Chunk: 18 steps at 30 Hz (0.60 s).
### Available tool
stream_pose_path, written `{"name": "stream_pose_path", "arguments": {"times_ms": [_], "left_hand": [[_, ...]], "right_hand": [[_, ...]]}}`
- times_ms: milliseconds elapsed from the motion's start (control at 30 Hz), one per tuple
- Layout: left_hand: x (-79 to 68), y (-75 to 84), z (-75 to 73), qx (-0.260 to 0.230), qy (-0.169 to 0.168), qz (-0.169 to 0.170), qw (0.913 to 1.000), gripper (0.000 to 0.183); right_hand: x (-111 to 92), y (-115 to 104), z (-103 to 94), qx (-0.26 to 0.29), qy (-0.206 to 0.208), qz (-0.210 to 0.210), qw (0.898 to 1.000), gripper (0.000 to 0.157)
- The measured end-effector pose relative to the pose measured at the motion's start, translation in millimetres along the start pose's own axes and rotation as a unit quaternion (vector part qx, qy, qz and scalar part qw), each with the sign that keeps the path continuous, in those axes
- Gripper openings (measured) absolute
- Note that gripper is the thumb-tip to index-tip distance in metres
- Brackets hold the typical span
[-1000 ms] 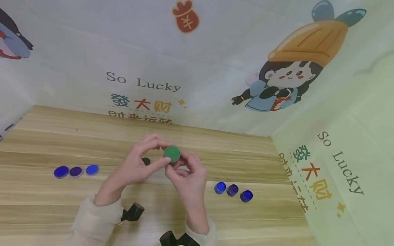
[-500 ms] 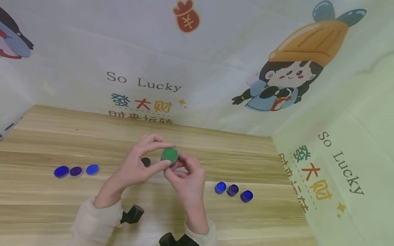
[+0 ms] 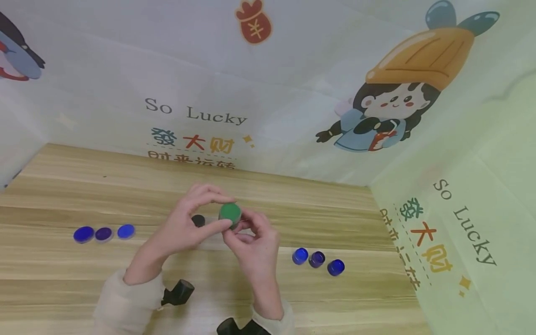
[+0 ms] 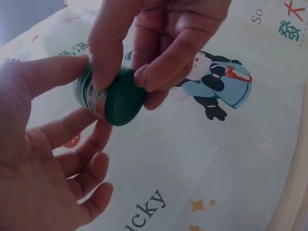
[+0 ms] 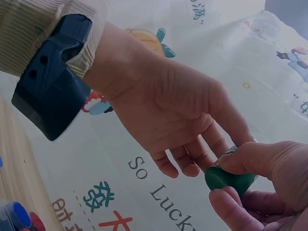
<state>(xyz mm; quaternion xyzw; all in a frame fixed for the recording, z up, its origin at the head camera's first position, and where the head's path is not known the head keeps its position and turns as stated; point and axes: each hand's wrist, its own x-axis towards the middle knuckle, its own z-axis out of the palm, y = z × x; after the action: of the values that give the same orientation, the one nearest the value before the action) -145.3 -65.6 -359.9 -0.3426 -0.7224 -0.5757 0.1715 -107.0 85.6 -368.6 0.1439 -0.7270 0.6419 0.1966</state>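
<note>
Both hands hold a small green paint jar [image 3: 230, 213] up over the table in the head view, its round green end facing up. My left hand [image 3: 177, 223] pinches its upper part between thumb and fingers. From the right, my right hand [image 3: 255, 246] grips its lower part. The left wrist view shows a printed label on the jar [image 4: 122, 101] and a ribbed rim under the left thumb. In the right wrist view the jar [image 5: 230, 179] is partly hidden by fingers. A black round piece [image 3: 198, 220] shows behind the left hand.
Three flat blue-to-purple discs [image 3: 103, 234] lie in a row on the wooden table [image 3: 63, 265] at left. To the right stand three small blue and purple jars [image 3: 317, 259]. A printed white cloth [image 3: 293, 139] rises at the back and right.
The jar and both hands have shifted slightly left, and the jar a little lower in the view. Both hands stay on the jar; the blue discs and jars remain in place.
</note>
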Motion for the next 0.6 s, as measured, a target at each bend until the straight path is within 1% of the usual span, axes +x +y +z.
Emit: {"name": "stream_pose_path", "arguments": {"times_ms": [133, 200, 267, 333, 400, 500, 600], "left_hand": [[1.1, 1.0, 2.8, 0.02, 0.023, -0.012, 0.9995, 0.036], [0.8, 0.8, 3.1, 0.024, 0.018, -0.005, 0.9995, 0.037], [0.7, 0.0, 2.3, 0.021, 0.008, 0.008, 0.9997, 0.036], [0.5, 0.2, 1.7, 0.015, 0.003, 0.013, 0.9998, 0.037], [0.6, 0.8, 2.1, 0.007, 0.008, 0.013, 0.9999, 0.034], [1.2, 1.1, 3.6, 0.014, 0.02, 0.008, 0.9997, 0.034], [1.3, 0.0, 4.3, 0.022, 0.021, 0.019, 0.9993, 0.038]], "right_hand": [[-0.5, 0.7, 1.3, 0.006, 0.0, 0.006, 1.0, 0.028], [-0.5, 0.2, 1.8, 0.007, 0.002, 0.004, 1.0, 0.028], [-0.3, -0.3, 2.0, 0.009, 0.005, 0.005, 1.0, 0.027], [0.2, -1.1, 1.7, 0.008, 0.007, 0.002, 1.0, 0.027], [0.4, -1.6, 1.5, 0.005, 0.005, 0.003, 1.0, 0.027], [0.1, -1.3, 1.6, 0.002, 0.002, 0.008, 1.0, 0.028], [-0.5, -0.6, 1.8, 0.003, 0.0, 0.012, 1.0, 0.03]]}}
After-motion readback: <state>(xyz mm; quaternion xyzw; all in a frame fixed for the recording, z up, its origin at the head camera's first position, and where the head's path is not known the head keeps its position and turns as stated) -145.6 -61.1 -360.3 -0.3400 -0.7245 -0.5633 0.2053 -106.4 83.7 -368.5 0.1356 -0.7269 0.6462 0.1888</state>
